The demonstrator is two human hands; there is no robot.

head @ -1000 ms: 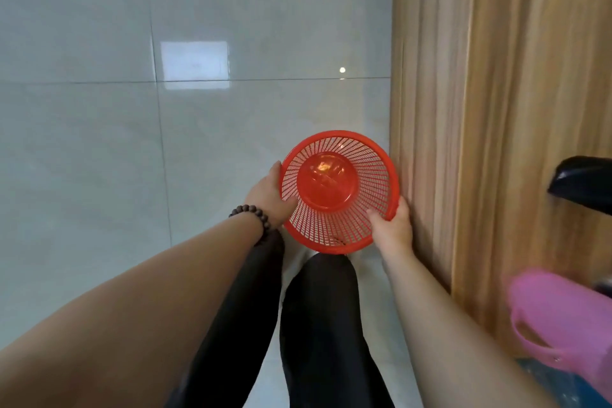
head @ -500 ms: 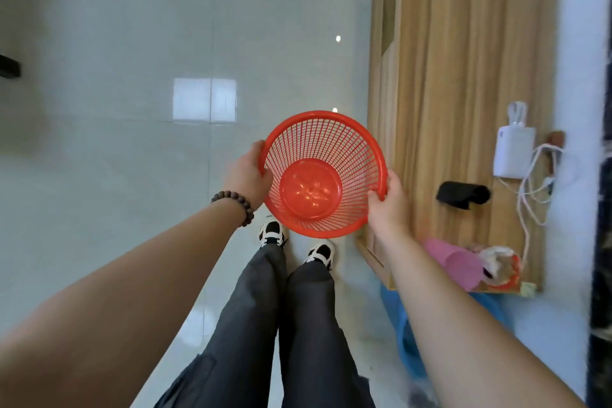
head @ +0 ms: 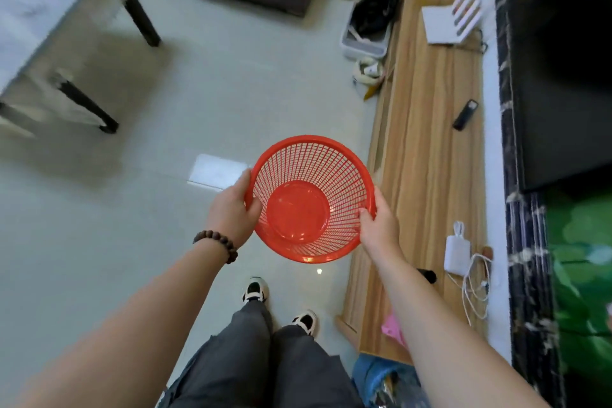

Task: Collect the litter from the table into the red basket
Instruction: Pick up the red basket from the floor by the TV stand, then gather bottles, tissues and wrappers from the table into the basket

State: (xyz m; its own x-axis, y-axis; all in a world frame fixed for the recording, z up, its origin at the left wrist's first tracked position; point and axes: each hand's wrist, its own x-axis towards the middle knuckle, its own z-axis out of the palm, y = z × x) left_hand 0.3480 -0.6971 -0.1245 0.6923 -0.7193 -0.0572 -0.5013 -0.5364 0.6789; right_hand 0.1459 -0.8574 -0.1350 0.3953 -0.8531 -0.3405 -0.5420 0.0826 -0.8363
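basket point(head: 311, 156): red mesh one, dead centre of the frame, held up in the air over the floor, open side facing the camera, nothing in it that I can see
left hand point(head: 231, 212): clamped on the basket's left rim, thumb hooked inside, fingers round the outside; bead bracelet point(head: 217, 243) on the wrist
right hand point(head: 379, 225): gripping the right rim, thumb inside on the mesh
table point(head: 49, 30): upper left of the frame, pretty blurry, dark legs on the pale floor point(head: 165, 175), well apart from the basket; can't make out any litter on it
wood shelf point(head: 430, 149): runs down the right side, just beside the basket; dark remote point(head: 465, 114) on it, plus a white charger point(head: 457, 252) with a cable lower down
shoes point(head: 254, 290): bottom centre, below the basket, grey trousers above them
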